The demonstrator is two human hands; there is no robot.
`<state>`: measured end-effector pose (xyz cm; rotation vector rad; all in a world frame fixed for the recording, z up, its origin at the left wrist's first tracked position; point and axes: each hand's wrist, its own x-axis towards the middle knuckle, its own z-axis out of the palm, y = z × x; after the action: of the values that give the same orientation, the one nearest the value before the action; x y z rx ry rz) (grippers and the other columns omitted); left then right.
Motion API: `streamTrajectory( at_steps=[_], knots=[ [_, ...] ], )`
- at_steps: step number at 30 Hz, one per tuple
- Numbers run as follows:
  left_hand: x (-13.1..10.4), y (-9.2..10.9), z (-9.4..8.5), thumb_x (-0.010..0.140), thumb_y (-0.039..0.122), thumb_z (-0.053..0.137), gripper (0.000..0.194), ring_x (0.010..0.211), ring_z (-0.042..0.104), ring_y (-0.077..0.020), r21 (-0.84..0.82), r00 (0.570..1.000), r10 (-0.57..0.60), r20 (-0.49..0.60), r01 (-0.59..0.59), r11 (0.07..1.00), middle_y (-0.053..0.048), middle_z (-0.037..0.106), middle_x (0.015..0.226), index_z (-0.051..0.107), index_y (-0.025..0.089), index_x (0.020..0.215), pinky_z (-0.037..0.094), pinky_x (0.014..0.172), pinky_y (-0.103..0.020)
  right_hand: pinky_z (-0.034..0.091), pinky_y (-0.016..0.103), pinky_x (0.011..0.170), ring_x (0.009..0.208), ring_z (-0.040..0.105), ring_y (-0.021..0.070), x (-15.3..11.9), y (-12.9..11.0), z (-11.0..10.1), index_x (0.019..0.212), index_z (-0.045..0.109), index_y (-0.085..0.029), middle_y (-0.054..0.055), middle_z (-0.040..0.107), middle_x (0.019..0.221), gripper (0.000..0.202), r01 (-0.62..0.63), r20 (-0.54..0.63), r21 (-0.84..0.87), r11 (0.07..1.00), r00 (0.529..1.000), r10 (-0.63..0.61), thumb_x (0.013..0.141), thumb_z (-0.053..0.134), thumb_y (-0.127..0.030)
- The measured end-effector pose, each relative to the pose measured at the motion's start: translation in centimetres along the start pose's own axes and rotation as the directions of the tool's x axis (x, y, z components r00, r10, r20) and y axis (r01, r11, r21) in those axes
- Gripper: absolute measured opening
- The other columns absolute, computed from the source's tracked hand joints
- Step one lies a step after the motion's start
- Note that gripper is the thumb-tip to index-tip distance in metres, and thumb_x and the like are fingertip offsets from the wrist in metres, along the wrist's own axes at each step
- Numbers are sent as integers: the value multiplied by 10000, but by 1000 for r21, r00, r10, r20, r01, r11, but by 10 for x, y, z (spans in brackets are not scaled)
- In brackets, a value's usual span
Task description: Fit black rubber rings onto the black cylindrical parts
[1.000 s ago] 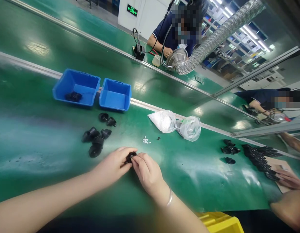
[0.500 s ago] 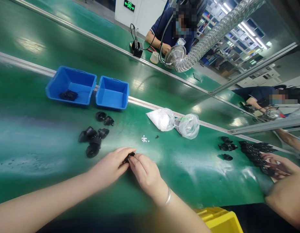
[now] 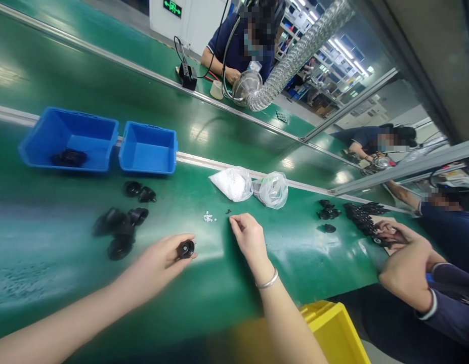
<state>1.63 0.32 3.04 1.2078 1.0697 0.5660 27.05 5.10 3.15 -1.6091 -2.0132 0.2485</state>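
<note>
Left hand: we hold a round black plastic part [image 3: 186,248] in our left hand [image 3: 164,260], thumb and fingers closed around its sides, open face up.
Right hand: our right hand [image 3: 250,237] has thumb and forefinger tips together, just beside the tiny black pieces [image 3: 228,211]; we cannot tell if they pinch anything.
White pieces: a small pile [image 3: 208,217] lies between our hands, on the green table [image 3: 295,253].

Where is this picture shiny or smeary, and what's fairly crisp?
In the head view, pale glare lies on the green worktop; in the same head view, the loose black parts and the larger blue bin's outer edge look smeared, while the black round part in the left hand is fairly crisp; also in the head view, the scene leans.
</note>
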Motion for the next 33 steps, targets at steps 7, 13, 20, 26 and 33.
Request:
streamTrajectory(
  at_steps=[7, 13, 20, 26, 33],
  knots=[
    [1, 1, 1, 817, 465, 620, 479, 1140, 647, -312, -42, 1000, -11, 10, 12, 999, -100, 589, 1347, 565, 263, 1248, 504, 996, -412, 521, 331, 738, 805, 617, 196, 4, 14, 14, 965, 658, -180, 78, 634, 885, 161, 13, -15, 2, 1000, 1000, -13, 952, 513, -250],
    [1, -1, 1, 836, 485, 605, 483, 1163, 634, -302, -22, 1000, -11, 16, 11, 1000, -100, 593, 1333, 546, 264, 1261, 500, 1003, -405, 515, 334, 761, 819, 611, 195, 6, 12, 15, 912, 645, -188, 73, 634, 882, 162, 24, -18, 12, 1000, 1000, -24, 961, 498, -237],
    [2, -3, 0, 850, 415, 603, 438, 1124, 659, -296, -67, 999, 26, 28, -24, 997, -96, 622, 1263, 538, 250, 1251, 511, 972, -384, 505, 326, 772, 834, 618, 198, 10, 14, 12, 867, 633, -190, 70, 637, 871, 150, 39, 22, 45, 998, 999, -40, 947, 517, -240],
    [6, -10, 0, 841, 383, 603, 439, 1081, 682, -256, -133, 997, 48, 54, -40, 990, -72, 630, 1234, 526, 234, 1247, 520, 952, -352, 477, 286, 654, 704, 583, 169, 9, 4, 8, 802, 637, -182, 34, 608, 757, 137, 28, 58, 76, 997, 998, -32, 914, 576, -230],
    [6, -2, -2, 838, 352, 600, 359, 799, 659, -188, 68, 993, 113, -18, -112, 991, -7, 653, 898, 592, 204, 1164, 503, 702, -267, 484, 244, 666, 737, 587, 130, -20, -58, 24, 894, 651, -198, 19, 623, 821, 58, 140, 144, 425, 894, 965, -220, 913, 604, -169]
  ],
)
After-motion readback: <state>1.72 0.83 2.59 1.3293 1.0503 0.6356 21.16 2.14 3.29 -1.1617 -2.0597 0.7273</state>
